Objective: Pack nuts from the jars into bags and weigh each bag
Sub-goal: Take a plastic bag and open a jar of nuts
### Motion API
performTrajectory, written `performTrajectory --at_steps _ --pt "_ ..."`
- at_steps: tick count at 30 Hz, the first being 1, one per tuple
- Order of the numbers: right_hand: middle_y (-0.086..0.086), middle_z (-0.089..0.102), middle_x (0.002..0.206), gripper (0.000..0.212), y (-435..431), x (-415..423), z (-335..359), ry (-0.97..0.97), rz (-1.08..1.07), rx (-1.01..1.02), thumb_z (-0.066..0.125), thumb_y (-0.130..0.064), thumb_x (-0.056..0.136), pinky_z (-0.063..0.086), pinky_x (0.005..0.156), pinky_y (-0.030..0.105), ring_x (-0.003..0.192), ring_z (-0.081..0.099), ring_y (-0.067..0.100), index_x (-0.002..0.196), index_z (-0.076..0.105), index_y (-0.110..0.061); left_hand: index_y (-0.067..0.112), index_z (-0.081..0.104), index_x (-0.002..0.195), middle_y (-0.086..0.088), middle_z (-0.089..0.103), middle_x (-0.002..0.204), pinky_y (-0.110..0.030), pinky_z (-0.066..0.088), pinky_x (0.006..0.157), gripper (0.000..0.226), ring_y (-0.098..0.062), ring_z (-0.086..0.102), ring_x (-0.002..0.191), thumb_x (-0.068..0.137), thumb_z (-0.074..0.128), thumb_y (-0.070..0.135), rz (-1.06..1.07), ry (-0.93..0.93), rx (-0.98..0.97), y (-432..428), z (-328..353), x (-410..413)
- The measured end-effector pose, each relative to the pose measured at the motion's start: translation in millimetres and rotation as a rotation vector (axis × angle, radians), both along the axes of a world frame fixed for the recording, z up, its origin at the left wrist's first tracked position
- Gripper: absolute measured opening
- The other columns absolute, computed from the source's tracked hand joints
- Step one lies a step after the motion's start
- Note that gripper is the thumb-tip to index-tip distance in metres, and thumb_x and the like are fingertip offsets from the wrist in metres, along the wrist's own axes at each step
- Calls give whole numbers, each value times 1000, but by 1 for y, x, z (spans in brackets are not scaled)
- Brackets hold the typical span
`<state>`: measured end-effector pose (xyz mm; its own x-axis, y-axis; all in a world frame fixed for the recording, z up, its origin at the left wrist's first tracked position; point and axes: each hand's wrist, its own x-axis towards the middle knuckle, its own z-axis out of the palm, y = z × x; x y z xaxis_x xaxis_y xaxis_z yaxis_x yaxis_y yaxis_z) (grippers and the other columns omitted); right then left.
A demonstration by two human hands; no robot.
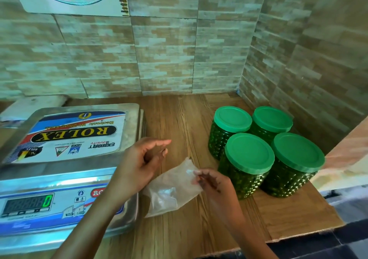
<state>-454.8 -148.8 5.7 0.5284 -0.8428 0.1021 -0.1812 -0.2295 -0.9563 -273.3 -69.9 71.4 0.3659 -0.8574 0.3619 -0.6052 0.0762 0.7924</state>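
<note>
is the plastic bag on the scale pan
No, the right hand pinches the plastic bag over the wooden counter, to the right of the scale pan.

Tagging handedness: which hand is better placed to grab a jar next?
Probably left: left hand is free, fingers relaxed; right hand, though nearer the jars, pinches the bag.

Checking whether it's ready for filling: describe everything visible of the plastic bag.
The plastic bag is small, clear and thin, crinkled, with glossy patches, and looks empty and flat. It lies slanted over the wooden table, between the scale and the green-lidded jars. The fingers of the right hand pinch its upper right edge. The left hand is above its left side, fingers relaxed; whether it touches the bag cannot be told.
</note>
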Motion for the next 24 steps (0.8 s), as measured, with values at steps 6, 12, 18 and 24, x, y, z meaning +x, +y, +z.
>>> performTrajectory --at_steps 6,12,18,24 --pt "-16 61 106 32 -1 -9 -15 227 -145 -207 62 -11 88 49 86 15 95 60 -3 119 61 -17 33 66 101 12 66 87 -31 53 65 27 -16 61 65 83 67 13 -11 9 124 -6 -18 -6" --pt "-10 62 92 23 7 -30 -25 123 -388 -583 73 -14 77 51 70 9 83 60 -1 98 67 -19 31 65 104 21 62 72 -10 36 49 24 -5 51 49 85 66 16 -79 -88 156 -22 -20 -23" --pt "5 54 93 49 2 -50 -25 -27 -748 -503 72 -47 71 53 69 22 82 55 12 100 53 -11 29 60 112 15 63 100 -9 44 58 25 3 57 67 88 61 21 -214 -169 182 -44 -27 -37" --pt "2 41 138 109 -15 -57 -33 1 -695 -166 77 -55 48 45 99 50 125 44 23 140 28 -25 26 40 138 6 51 134 -26 45 98 62 -1 50 118 85 45 60 -361 -215 108 -80 -20 -66"
